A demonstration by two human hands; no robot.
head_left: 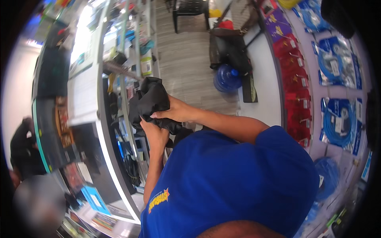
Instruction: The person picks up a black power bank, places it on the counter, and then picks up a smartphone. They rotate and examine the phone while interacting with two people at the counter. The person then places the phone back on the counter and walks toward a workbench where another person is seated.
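Note:
A bunched piece of black cloth (152, 97), soft and slightly shiny, is in front of me beside the glass display case. My right hand (179, 111) grips it from the right, thumb lying along a fold. Just below, my left hand (155, 133) is closed on its lower edge. The two hands are close together. Folds hide most of the fingertips, and a darker part of the bundle hangs down toward my blue shirt.
Glass shelves (131, 79) with small goods run along my left, behind a white-edged counter (113, 170). Ahead on the floor are a blue water jug (227, 78), a dark bag (234, 49) and a black chair (190, 8). Packaged blue cables (338, 123) hang at right. A person (24, 144) is at far left.

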